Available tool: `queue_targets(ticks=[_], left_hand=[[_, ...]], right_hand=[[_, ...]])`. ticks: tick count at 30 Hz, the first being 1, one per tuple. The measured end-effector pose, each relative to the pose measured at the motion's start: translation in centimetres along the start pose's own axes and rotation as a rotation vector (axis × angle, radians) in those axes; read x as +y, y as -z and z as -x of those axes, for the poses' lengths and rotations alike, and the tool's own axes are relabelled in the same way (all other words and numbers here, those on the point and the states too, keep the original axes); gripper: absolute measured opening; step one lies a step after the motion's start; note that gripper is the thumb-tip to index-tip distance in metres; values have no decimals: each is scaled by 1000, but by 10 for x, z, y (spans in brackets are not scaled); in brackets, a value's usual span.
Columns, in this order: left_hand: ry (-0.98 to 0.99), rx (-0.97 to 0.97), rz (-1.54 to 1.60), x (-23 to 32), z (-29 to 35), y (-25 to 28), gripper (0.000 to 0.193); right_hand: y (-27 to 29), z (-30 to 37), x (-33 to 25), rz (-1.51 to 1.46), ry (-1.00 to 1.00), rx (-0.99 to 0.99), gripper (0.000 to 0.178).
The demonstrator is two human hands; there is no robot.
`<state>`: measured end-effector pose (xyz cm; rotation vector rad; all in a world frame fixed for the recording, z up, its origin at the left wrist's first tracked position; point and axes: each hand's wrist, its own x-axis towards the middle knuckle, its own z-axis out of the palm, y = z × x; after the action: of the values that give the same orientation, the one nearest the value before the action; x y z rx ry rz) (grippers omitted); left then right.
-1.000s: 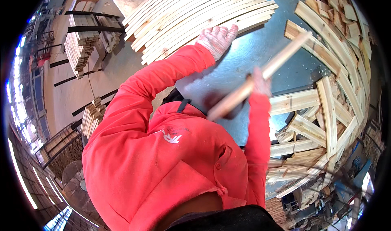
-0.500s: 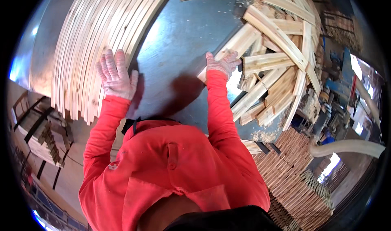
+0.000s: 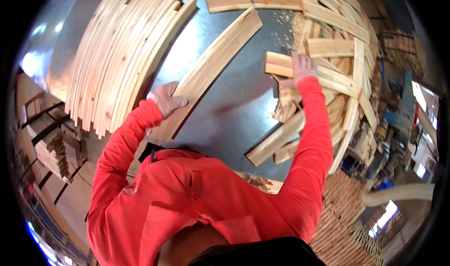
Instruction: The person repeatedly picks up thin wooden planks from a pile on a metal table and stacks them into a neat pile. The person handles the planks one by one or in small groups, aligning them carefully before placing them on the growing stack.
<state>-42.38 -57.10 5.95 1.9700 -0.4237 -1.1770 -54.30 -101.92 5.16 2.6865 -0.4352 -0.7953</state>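
Observation:
A single pale wooden board (image 3: 218,50) lies slantwise across the metal table, just right of a row of boards. My left hand (image 3: 168,99), in a whitish glove, is closed over the near part of this board. Out to the right, my gloved right hand (image 3: 303,70) is closed across another wooden board (image 3: 279,63) on top of a loose pile (image 3: 335,48). Part of that board's length is hidden under my hand. On the left, the row of boards (image 3: 119,59) stands side by side with uneven ends.
The metal table (image 3: 225,125) shows between row and pile, with wood shavings (image 3: 282,20) near its far side. Stacked wood pieces (image 3: 337,219) stand below at the right, by a pale hose (image 3: 398,194). Another wood stack (image 3: 49,151) sits at the lower left.
A board from the pile side now lies near the row, under my left hand, which has left the row. My right hand has moved right and farther away onto another board.

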Motion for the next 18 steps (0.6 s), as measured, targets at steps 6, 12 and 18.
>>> queue_targets(ticks=[6,12,18], left_hand=[[44,539,-714,-74,61,9,36],[-147,1041,-1030,-89,73,15,66],[-26,1408,-682,-114,122,29,90]], right_hand=[[48,-19,-16,-136,168,-136,128],[121,-54,-113,-1416,-51,-242,97],[94,-100,-314,-2101,-66,-456,69]])
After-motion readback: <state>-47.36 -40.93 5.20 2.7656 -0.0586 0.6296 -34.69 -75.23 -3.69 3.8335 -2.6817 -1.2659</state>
